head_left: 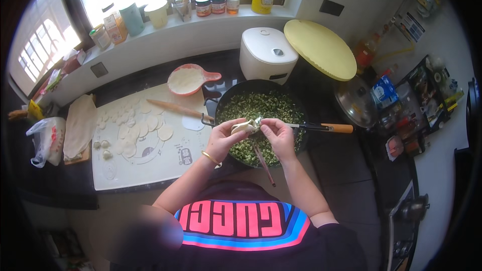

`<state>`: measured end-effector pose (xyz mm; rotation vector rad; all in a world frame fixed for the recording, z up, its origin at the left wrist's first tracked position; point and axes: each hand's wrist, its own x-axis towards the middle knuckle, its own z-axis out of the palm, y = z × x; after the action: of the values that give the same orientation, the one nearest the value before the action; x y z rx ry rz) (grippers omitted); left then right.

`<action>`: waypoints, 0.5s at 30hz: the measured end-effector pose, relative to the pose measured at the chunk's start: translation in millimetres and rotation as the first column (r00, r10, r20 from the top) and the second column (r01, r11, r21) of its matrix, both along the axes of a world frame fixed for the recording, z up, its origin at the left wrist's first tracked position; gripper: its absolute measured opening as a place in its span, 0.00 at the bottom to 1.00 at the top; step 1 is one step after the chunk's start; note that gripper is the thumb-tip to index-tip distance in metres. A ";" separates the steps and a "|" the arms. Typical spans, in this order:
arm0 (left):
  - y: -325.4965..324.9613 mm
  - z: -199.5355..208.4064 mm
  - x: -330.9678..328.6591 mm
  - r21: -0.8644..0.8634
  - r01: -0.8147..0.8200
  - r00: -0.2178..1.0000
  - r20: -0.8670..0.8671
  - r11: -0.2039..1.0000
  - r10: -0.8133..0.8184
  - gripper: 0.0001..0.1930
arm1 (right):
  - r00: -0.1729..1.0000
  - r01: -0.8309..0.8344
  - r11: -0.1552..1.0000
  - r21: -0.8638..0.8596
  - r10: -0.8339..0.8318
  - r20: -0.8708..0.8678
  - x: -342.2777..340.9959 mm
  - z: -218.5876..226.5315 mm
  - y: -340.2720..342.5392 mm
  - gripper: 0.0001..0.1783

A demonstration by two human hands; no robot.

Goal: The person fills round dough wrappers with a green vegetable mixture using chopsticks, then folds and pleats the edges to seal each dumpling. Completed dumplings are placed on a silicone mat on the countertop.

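Hands are meeting over the dark pan (293,101) of chopped green filling: the left hand (221,138) and the right hand (278,135) are both pinching one pale dumpling (244,127) between their fingertips. Chopsticks (263,163) are lying just beneath the right hand, seemingly propped on the pan's rim. Round wrappers (143,130) are resting on the white mat (150,165), well left of the left hand on the table (341,170).
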<state>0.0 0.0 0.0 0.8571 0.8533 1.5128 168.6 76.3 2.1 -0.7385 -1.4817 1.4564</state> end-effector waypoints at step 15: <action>-6.4 5.4 6.9 0.023 0.027 0.998 -0.060 0.999 -0.025 0.21 | 0.991 0.045 0.992 0.116 -0.059 0.118 -3.7 16.1 -18.3 0.03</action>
<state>6.9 -6.4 5.4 0.9317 0.8658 1.4834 164.9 58.1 18.2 -0.8018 -1.6114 1.2968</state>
